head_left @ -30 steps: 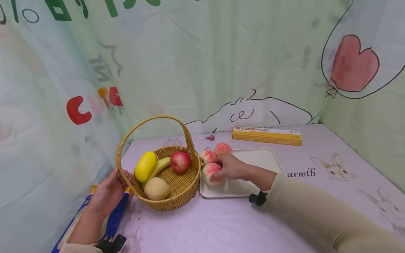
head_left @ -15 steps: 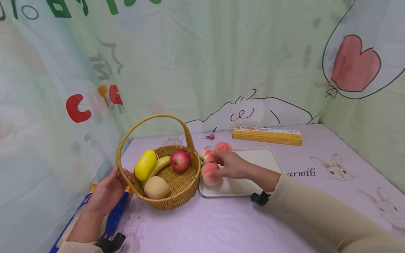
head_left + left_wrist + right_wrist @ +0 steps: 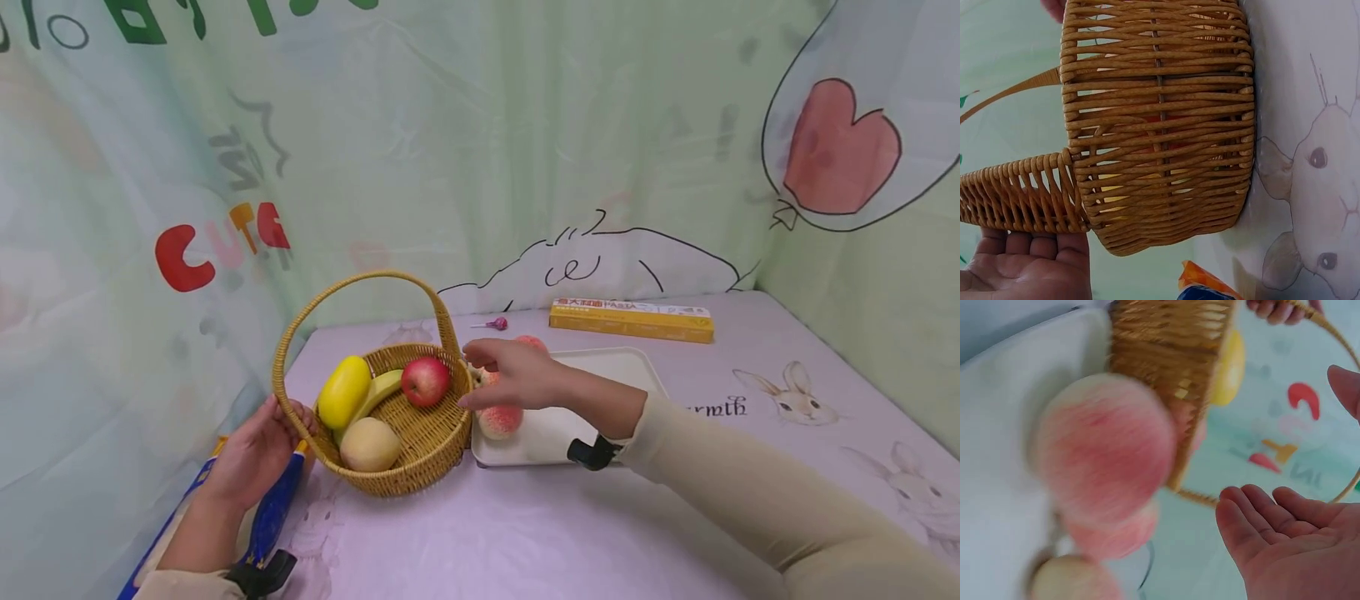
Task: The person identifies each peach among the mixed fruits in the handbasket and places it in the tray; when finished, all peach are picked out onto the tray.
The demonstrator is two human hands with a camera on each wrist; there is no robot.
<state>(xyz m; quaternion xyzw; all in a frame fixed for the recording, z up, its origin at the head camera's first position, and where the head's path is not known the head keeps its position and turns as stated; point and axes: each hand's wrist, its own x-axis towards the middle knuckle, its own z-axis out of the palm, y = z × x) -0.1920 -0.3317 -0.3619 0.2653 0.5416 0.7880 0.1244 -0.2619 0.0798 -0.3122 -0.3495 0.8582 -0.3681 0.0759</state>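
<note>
A round wicker basket (image 3: 420, 471) with a tall arched handle holds a yellow mango-like fruit (image 3: 345, 392), a banana (image 3: 384, 387), a red apple (image 3: 425, 382) and a pale peach (image 3: 371, 445). My left hand (image 3: 258, 454) grips the foot of the handle on the left, its fingers passing behind the weave. My right hand (image 3: 517, 375) is in the air at the basket's right rim, thumb and fingers apart, nothing between them. Under and behind it, several pink peaches lie at the left end of a white tray; the nearest peach (image 3: 1107, 450) shows large in the right wrist view.
The white tray (image 3: 600, 367) stands against the basket's right side. Behind it lie a yellow pasta box (image 3: 632, 322) and a pink lollipop (image 3: 497, 323). A blue and orange bag (image 3: 277, 500) lies left of the basket. Printed curtains close off the back and sides.
My right hand has left the front peach and moved left and up to the basket's rim, fingers spread. The peach stays on the tray. My left hand keeps its place on the handle.
</note>
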